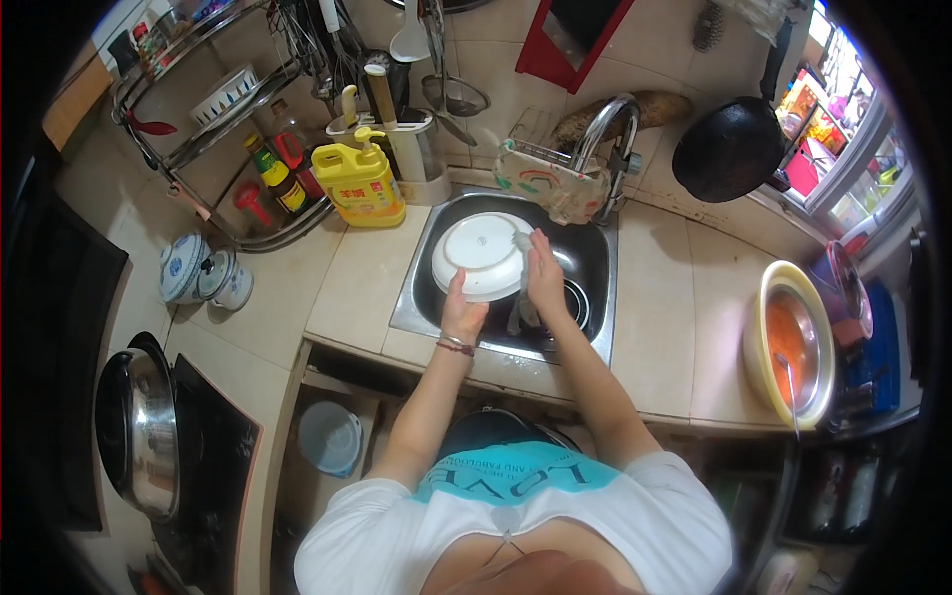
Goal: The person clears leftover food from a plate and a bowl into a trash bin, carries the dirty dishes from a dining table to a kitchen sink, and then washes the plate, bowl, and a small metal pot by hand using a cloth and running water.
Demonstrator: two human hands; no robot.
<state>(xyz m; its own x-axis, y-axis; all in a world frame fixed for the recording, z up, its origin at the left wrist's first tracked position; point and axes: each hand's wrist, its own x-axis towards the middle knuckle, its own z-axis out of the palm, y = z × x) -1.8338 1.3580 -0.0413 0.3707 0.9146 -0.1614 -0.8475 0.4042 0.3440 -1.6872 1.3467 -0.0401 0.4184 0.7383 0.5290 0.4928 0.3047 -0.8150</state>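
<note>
Over the sink, my left hand (pixel 465 311) grips the near edge of a white plate (pixel 482 249), thumb on its upturned underside. The foot ring and a small mark at its centre face up. My right hand (pixel 544 274) presses a wet-looking greyish cloth (pixel 525 286) against the plate's right rim, fingers straight and pointing away from me. Part of the cloth hangs below the palm. Beneath them is the stainless steel sink (pixel 606 297). A dark round item with a pale rim (pixel 577 303) lies in the basin, partly hidden by my right wrist.
A chrome faucet (pixel 595 130) rises behind the sink, beside a patterned cloth (pixel 550 182). To the left stand a yellow detergent jug (pixel 359 182) and a metal rack (pixel 260 242). At right sits a yellow-rimmed basin (pixel 755 349) holding a metal bowl of orange contents (pixel 790 338).
</note>
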